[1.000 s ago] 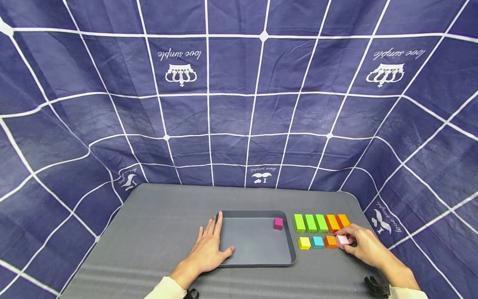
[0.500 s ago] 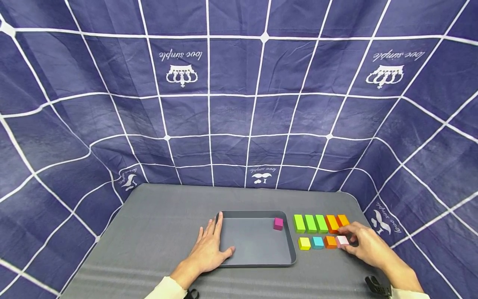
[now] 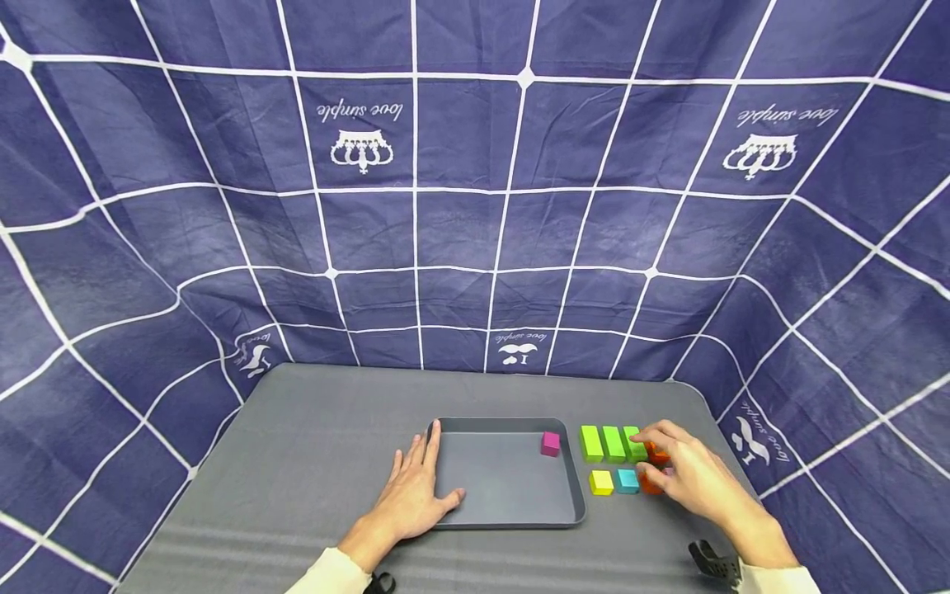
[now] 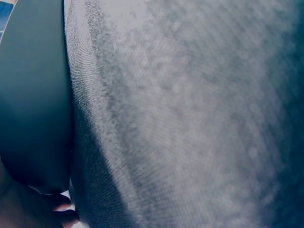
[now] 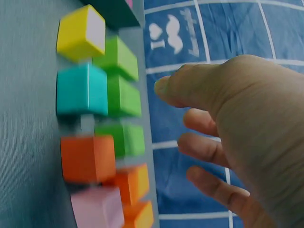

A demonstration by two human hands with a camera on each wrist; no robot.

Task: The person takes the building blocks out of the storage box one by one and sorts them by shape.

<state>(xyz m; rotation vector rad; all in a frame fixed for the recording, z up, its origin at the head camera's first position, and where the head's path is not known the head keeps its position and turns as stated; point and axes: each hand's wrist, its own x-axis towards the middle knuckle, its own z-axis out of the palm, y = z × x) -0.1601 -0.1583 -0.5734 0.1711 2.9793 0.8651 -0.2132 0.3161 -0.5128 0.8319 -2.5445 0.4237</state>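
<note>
My left hand [image 3: 411, 499] rests on the left rim of a grey tray [image 3: 497, 491], fingers spread and thumb across the edge. Inside the tray, near its back right corner, sits a magenta cube [image 3: 550, 444]. Above the blocks right of the tray hovers my right hand [image 3: 698, 474], thumb and fingers apart with nothing between them. Nearest below it is an orange cube [image 5: 88, 159], beside a pink cube [image 5: 97, 209] that the hand mostly hides in the head view. A cyan cube [image 3: 627, 481] and a yellow cube [image 3: 601, 483] continue that front row.
Behind the cubes stands a row of longer blocks: green ones [image 3: 591, 443] on the left, orange ones [image 5: 135, 183] on the right, partly covered by my hand. A blue grid-patterned cloth [image 3: 460, 223] hangs around the back and sides of the grey table [image 3: 334, 437].
My right hand has come off the pink cube, which stays in the front row, and has moved left over the orange cube. The left hand has stayed on the tray.
</note>
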